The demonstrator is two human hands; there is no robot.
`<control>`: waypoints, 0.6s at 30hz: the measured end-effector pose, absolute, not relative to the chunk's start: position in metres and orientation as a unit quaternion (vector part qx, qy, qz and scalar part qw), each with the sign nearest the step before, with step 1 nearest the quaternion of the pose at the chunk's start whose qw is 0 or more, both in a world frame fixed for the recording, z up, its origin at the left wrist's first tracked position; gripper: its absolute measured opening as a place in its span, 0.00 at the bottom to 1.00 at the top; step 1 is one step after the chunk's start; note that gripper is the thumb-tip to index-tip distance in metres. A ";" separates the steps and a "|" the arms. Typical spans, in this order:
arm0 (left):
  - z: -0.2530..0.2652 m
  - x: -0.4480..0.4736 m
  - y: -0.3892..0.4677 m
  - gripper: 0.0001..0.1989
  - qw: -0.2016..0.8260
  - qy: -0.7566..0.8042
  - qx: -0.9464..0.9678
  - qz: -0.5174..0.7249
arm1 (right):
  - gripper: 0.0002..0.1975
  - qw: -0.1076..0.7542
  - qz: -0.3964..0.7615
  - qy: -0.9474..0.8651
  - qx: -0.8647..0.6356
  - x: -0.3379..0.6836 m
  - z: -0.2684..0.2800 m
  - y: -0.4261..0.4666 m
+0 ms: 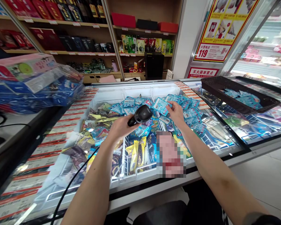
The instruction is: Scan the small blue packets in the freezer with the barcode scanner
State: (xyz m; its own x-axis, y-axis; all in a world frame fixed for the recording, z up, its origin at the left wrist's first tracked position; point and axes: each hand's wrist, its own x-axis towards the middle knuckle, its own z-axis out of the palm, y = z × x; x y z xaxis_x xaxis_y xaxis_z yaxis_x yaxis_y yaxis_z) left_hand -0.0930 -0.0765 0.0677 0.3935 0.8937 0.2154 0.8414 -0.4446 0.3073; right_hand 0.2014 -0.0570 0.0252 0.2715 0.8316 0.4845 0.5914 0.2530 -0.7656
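My left hand is wrapped round a black barcode scanner, its head turned toward the right. A black cable runs down beside my left forearm. Between the fingers of my right hand is a flat light-blue packet, tilted and facing me. Many similar blue packets lie in a loose heap around and behind both hands, on the glass top of the chest freezer. Below them, wrapped ice creams in yellow wrappers show inside its white wire baskets.
A dark basket holding more blue packets stands at the right. Plastic-wrapped boxes are stacked at the left. A pixelated patch covers something near the freezer's front edge. Shelves with red boxes line the back wall.
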 end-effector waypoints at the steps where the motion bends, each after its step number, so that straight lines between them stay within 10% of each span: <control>1: 0.068 -0.093 -0.076 0.24 0.072 0.525 0.828 0.181 | 0.18 0.520 0.084 -0.594 -0.607 0.202 0.028 -0.059; 18: 0.068 -0.099 -0.074 0.26 0.014 0.630 0.744 0.223 | 0.20 0.367 -0.122 -0.623 -0.680 0.206 0.033 -0.069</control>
